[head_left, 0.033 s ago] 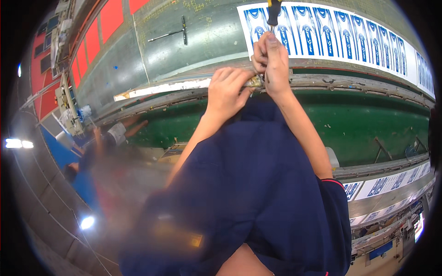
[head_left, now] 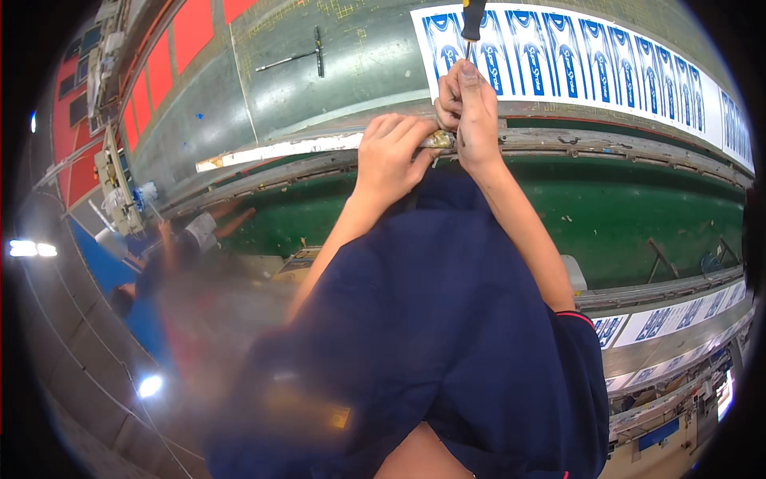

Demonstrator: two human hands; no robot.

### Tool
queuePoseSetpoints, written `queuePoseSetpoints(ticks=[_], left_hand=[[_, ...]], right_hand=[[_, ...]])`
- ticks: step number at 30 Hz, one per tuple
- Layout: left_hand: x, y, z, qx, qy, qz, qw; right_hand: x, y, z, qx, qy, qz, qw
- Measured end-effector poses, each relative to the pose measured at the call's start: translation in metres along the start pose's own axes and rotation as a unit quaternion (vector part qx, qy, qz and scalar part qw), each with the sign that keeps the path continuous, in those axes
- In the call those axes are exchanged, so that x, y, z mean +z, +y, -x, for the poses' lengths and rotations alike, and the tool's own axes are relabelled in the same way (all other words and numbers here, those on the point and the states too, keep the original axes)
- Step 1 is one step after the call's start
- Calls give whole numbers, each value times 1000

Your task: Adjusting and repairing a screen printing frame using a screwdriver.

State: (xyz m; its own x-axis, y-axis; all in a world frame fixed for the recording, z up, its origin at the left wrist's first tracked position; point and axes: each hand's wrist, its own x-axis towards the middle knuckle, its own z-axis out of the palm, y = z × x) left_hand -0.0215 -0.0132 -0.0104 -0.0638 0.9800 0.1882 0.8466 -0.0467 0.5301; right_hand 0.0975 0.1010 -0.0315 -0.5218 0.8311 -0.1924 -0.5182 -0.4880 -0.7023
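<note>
Holding screwdriver: our right hand, pinching its shaft
Strip: clasped by our left hand
Work: underway, we judge; remainder unclear

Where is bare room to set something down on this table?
Bare tabletop shows between the black T-shaped tool and the printed sheet. Crowded: the near edge, around the white strip, left hand, and right hand with screwdriver.

Long grey-green tabletop seen across the upper view; second long table set at lower right, divided from it by a green surface. Red panels ranged upper left. Grey expanse at lower left broken by a bright lamp.
</note>
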Motion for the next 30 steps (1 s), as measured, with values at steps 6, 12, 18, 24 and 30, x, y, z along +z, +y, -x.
queuePoseSetpoints(ticks=[6,12,18,24,30], left_hand=[[4,-5,-6,3,10,-8,1000],[8,-4,-1,7,16,-8,1000],[8,-5,-1,8,17,-21,1000],[9,-4,2,7,20,-14,1000],[10,-6,3,4,16,-12,1000]], right_hand=[[3,3,-3,-26,48,9,998],[-3,5,-1,37,83,-52,994],[-15,7,-6,112,69,-114,985],[-16,7,-3,116,56,-106,986],[-23,3,-2,129,-2,-144,981]])
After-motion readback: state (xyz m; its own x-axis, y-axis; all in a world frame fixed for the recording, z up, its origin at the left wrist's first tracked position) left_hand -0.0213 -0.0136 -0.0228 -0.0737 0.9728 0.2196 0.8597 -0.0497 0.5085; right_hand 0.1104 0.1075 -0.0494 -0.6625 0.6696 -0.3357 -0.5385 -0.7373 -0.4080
